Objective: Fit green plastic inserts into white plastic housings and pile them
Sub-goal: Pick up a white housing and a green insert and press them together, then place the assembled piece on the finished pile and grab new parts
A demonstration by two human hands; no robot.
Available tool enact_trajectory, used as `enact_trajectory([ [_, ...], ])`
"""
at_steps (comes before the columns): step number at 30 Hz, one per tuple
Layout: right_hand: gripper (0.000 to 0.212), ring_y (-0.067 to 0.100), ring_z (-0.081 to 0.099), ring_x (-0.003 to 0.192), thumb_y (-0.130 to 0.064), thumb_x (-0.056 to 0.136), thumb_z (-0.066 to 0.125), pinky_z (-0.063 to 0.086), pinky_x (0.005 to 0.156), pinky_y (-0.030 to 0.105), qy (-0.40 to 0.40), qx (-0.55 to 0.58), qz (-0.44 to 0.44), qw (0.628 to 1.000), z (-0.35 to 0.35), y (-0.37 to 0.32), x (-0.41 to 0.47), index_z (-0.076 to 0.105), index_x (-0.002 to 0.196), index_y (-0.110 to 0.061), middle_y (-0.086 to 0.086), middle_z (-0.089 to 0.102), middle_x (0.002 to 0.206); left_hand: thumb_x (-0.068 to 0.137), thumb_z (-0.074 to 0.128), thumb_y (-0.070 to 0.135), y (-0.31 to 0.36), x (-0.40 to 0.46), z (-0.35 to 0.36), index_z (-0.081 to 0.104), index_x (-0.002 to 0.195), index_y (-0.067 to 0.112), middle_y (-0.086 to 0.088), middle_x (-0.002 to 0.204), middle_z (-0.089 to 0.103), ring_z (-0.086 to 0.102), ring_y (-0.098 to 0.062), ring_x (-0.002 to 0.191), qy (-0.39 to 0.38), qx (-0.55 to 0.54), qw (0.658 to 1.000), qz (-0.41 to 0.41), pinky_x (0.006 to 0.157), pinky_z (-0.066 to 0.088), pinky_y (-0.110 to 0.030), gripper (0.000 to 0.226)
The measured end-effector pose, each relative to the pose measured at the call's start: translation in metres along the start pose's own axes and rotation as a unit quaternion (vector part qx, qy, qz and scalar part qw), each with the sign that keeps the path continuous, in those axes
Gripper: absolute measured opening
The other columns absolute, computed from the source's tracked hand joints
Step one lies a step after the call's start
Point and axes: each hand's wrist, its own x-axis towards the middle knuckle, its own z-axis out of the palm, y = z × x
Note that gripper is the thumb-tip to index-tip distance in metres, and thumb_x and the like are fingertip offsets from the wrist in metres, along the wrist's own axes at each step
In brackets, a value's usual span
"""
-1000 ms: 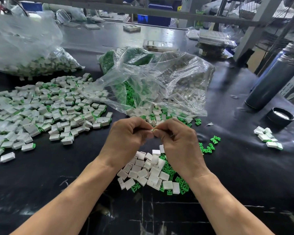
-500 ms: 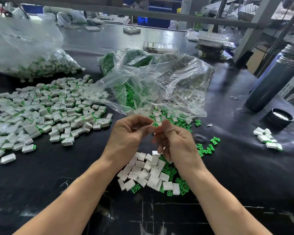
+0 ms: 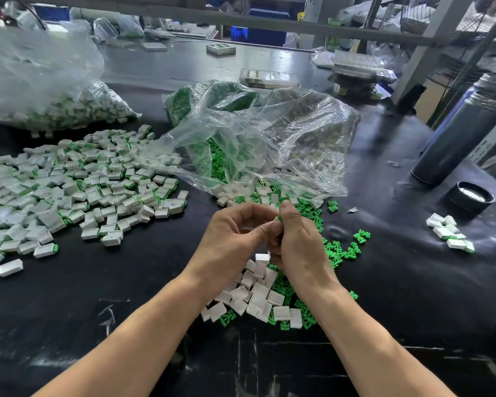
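no legible writing on housings (image 3: 258, 293)

Assembled pile (image 3: 78, 193) lies left of the bag (image 3: 269, 144); loose housings (image 3: 255, 293) sit nearer, beneath both hands.

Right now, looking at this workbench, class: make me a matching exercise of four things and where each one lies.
Things
1. big spread of assembled pieces
2. grey metal flask
3. mixed heap of loose white housings and green inserts
4. black cap

Places
A. standing at the far right of the bench
B. directly below the two hands
C. on the left of the bench
D. lying just in front of the flask

Pairs: 1-C, 2-A, 3-B, 4-D
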Motion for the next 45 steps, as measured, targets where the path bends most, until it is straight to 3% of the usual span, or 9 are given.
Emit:
enact_trajectory([
  [4,0.062,0.001,0.062,0.057,-0.058,0.095,0.028,0.044,0.058,0.025,0.045,-0.06,-0.022,0.997,-0.001,0.009,0.006,0.079,0.08,-0.027,-0.016,0.067,0.059,0.093,0.073,0.012,-0.001,-0.003,0.004,0.075,0.099,0.006,-0.023,0.099,0.074,0.069,-0.047,0.098,0.005,0.006,1.0,0.002,0.091,0.056,-0.063,0.009],
  [6,0.062,-0.001,0.056,0.05,-0.055,0.095,0.027,0.039,0.054,0.02,0.056,-0.077,-0.038,0.995,-0.002,0.009,0.006,0.074,0.069,-0.025,-0.019,0.06,0.052,0.093,0.074,0.014,-0.001,-0.004,0.004,0.075,0.099,0.007,-0.024,0.098,0.074,0.068,-0.05,0.097,0.006,-0.001,1.0,-0.002,0.088,0.056,-0.064,0.01],
  [10,0.064,-0.003,0.054,0.052,-0.052,0.095,0.025,0.037,0.054,0.015,0.05,-0.089,-0.049,0.994,-0.003,0.008,0.006,0.079,0.086,-0.019,-0.02,0.058,0.051,0.092,0.075,0.015,0.0,-0.004,0.004,0.075,0.1,0.007,-0.02,0.101,0.075,0.07,-0.046,0.097,0.011,0.008,1.0,-0.002,0.089,0.057,-0.063,0.011],
  [21,0.056,-0.005,0.058,0.051,-0.039,0.097,0.028,0.041,0.048,0.008,0.029,-0.05,-0.1,0.993,-0.001,0.004,0.002,0.078,0.073,-0.027,-0.02,0.061,0.051,0.091,0.076,0.018,0.005,-0.007,0.004,0.077,0.101,0.007,-0.011,0.105,0.077,0.073,-0.038,0.099,0.022,0.033,0.999,0.0,0.091,0.057,-0.06,0.015],
  [24,0.061,-0.006,0.057,0.05,-0.038,0.098,0.028,0.041,0.049,0.007,0.036,-0.047,-0.11,0.992,-0.001,0.005,0.002,0.07,0.054,-0.04,-0.023,0.057,0.048,0.091,0.076,0.02,0.005,-0.007,0.003,0.077,0.101,0.008,-0.013,0.103,0.077,0.073,-0.039,0.097,0.018,0.032,0.999,0.001,0.089,0.058,-0.06,0.016],
  [32,0.065,0.003,0.066,0.062,-0.059,0.1,0.031,0.049,0.059,0.021,0.027,-0.04,-0.063,0.997,-0.003,0.012,0.006,0.078,0.074,-0.021,-0.007,0.072,0.065,0.09,0.077,0.019,0.0,-0.004,0.001,0.077,0.097,0.011,-0.011,0.097,0.078,0.076,-0.034,0.091,0.021,0.024,0.999,0.003,0.087,0.061,-0.053,0.011],
  [34,0.07,0.002,0.06,0.056,-0.066,0.103,0.03,0.044,0.057,0.021,0.042,-0.079,-0.066,0.994,-0.006,0.013,0.007,0.071,0.063,-0.026,-0.012,0.066,0.059,0.089,0.078,0.02,-0.001,-0.002,-0.002,0.077,0.097,0.014,-0.007,0.094,0.079,0.076,-0.028,0.092,0.029,0.033,0.999,0.004,0.089,0.061,-0.045,0.009],
  [39,0.049,0.001,0.048,0.051,-0.046,0.108,0.045,0.037,0.057,0.024,0.103,-0.113,-0.085,0.985,-0.017,0.011,0.011,0.068,0.074,-0.018,-0.015,0.057,0.054,0.088,0.079,0.021,0.0,0.003,-0.016,0.076,0.09,0.024,0.01,0.083,0.077,0.069,-0.001,0.077,0.071,0.12,0.99,0.023,0.071,0.051,-0.012,0.005],
  [45,0.055,0.009,0.044,0.052,-0.054,0.102,0.056,0.038,0.055,0.032,0.126,-0.158,-0.095,0.975,-0.028,0.009,0.011,0.061,0.066,-0.013,-0.006,0.054,0.054,0.089,0.079,0.022,0.001,0.013,-0.063,0.073,0.093,0.033,0.016,0.082,0.07,0.065,0.003,0.075,0.186,0.361,0.914,0.013,0.067,0.049,-0.012,0.013],
])
